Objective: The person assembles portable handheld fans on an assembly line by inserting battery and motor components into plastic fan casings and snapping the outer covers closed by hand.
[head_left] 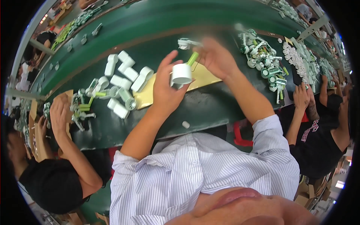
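Observation:
In front of my chest my left hand (167, 88) is closed around a white plastic cylinder housing (182, 74). A bright green stem (193, 59) slants up from the back of that housing. My right hand (217, 62) is just to its right, smeared by motion, so its grip is unclear. Near its fingertips is a small white and pale-green plastic part (185, 43); whether the fingers touch it does not show. Beneath both hands a yellow sheet (204, 77) lies on the green table. White housings (130, 74) are scattered left of my left hand.
A pile of white-green assemblies (262, 56) lies at right, with small white parts (293, 62) beyond. More assemblies (81, 108) lie at left beside a co-worker's hand (60, 114). Another co-worker's hand (301, 96) works at right. A small white cap (185, 124) sits near the table edge.

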Demonstrator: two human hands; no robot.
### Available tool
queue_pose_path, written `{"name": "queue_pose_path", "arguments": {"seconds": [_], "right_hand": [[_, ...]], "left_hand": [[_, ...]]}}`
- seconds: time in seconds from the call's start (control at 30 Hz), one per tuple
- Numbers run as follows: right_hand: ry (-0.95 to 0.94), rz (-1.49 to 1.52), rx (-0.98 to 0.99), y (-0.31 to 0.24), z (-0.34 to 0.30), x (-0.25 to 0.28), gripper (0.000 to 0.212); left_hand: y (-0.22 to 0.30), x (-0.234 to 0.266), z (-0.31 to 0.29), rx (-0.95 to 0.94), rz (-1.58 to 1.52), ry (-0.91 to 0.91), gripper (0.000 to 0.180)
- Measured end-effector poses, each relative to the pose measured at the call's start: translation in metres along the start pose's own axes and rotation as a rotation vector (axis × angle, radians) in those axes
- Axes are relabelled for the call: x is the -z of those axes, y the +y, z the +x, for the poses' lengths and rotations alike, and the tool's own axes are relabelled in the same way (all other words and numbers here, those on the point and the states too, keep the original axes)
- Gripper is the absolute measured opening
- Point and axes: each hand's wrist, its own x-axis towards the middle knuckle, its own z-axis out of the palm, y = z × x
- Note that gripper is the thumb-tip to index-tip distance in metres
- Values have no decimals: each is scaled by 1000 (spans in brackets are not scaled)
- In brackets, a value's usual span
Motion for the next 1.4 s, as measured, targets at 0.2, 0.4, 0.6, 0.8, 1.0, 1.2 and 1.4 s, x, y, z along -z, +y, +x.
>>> {"name": "queue_pose_path", "arguments": {"seconds": [0.2, 0.4, 0.6, 0.8, 1.0, 1.2, 1.4], "right_hand": [[126, 11, 217, 51, -46, -28, 7], [185, -263, 350, 61, -67, -14, 10], [56, -1366, 27, 26, -111, -16, 48], [-351, -1673, 767, 8, -81, -40, 63], [-414, -1368, 386, 26, -38, -19, 26], [-133, -967, 44, 31, -35, -32, 18], [-129, -967, -130, 27, -37, -42, 23]], "left_hand": [[10, 14, -20, 289, 105, -108, 46], [6, 12, -23, 251, 111, -41, 31], [-4, 23, 4, 635, -382, -247, 22], [2, 35, 20, 669, -336, -323, 20], [-7, 51, 22, 767, -558, -269, 24], [-14, 46, 19, 712, -684, -213, 30], [-24, 38, 17, 672, -710, -53, 24]]}}
